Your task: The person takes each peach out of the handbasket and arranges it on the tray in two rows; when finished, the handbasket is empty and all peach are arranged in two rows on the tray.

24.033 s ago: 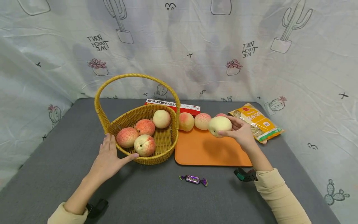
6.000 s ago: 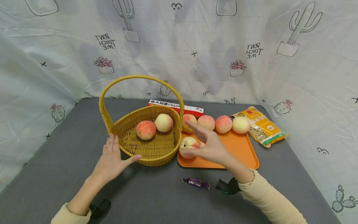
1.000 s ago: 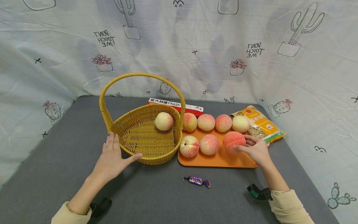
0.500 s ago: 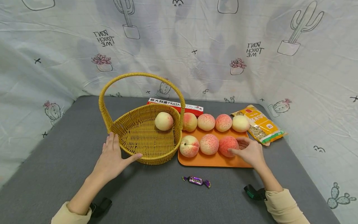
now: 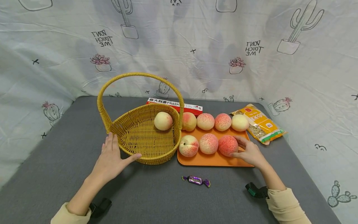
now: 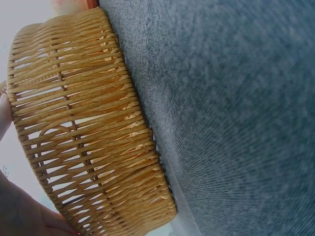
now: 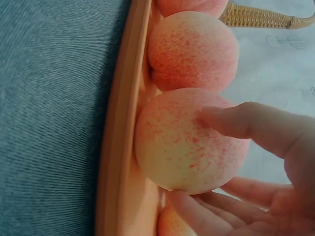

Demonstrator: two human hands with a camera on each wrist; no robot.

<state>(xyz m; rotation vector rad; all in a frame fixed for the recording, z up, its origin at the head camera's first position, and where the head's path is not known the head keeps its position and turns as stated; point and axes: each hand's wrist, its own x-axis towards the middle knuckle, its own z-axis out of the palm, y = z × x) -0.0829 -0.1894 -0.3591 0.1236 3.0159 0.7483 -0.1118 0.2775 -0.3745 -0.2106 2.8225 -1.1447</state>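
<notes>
A red peach [image 5: 227,145] rests at the right end of the front row on an orange tray [image 5: 212,161]. My right hand [image 5: 250,152] has its thumb and fingertips around the right side of this peach; the right wrist view shows the thumb [image 7: 231,120] on its skin. A wicker basket [image 5: 152,160] with a tall handle stands left of the tray and contains one pale peach [image 5: 163,121]. My left hand [image 5: 109,161] rests on the basket's front left rim, fingers straight and thumb spread along it. In the left wrist view the basket's woven side [image 6: 88,123] fills the left.
Several peaches stand along the tray's back edge, a pale one [image 5: 240,123] at the right end. Two more, one speckled [image 5: 208,143], share the front row. A pasta box [image 5: 190,108] lies behind, a yellow food bag [image 5: 258,123] at right, a purple wrapped candy [image 5: 195,180] in front.
Over the longer span, peaches went from basket to tray. In the last second, my right hand brought the red peach left and down onto the tray; its thumb and finger have since spread slightly.
</notes>
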